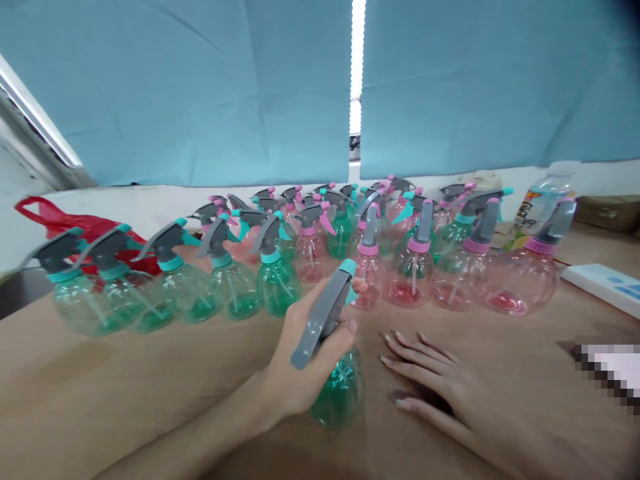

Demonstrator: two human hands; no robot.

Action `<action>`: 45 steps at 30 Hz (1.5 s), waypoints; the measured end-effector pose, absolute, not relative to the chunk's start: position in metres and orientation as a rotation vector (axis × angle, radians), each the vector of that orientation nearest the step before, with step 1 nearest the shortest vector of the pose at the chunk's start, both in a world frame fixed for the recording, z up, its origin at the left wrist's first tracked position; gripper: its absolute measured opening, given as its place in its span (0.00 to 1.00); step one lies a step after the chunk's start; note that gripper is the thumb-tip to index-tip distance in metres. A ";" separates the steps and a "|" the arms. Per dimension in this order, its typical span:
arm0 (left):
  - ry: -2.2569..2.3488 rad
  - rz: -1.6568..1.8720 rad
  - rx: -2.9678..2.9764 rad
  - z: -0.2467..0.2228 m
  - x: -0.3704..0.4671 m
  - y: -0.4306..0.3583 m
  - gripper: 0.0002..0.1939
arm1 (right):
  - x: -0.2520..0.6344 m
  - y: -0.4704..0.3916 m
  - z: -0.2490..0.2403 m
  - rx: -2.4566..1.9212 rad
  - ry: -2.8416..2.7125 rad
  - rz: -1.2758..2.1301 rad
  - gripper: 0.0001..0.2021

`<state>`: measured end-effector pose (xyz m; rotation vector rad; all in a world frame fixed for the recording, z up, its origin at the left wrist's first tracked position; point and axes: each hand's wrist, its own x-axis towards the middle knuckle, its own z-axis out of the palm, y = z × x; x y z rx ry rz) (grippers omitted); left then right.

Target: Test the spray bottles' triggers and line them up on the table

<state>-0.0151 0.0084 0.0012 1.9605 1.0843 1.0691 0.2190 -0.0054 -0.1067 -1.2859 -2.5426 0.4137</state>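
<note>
My left hand (305,347) is wrapped round the neck and grey trigger head of a green spray bottle (340,393), close in front of me. The bottle's turquoise nozzle points away from me, and part of its neck is hidden by my fingers. To its right, my right hand (440,380) lies on the tabletop with its fingers spread, holding nothing. Just beyond both hands stand a green spray bottle (278,287) with a turquoise collar and a pink spray bottle (367,280) with a pink collar.
Several more green and pink spray bottles stand in rows across the brown table (200,400). A red plastic bag (95,233) lies behind them at left. A labelled clear bottle (543,200), a white device (605,283) and a pixelated object (613,367) are at right.
</note>
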 end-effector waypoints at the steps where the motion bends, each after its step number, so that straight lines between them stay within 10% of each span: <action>1: 1.080 1.061 1.961 0.002 -0.015 0.008 0.12 | 0.219 -0.005 -0.107 -1.286 -2.549 0.411 0.24; 45: 1.160 1.125 1.959 0.003 -0.013 0.009 0.08 | 0.225 -0.001 -0.112 -1.201 -2.484 0.425 0.23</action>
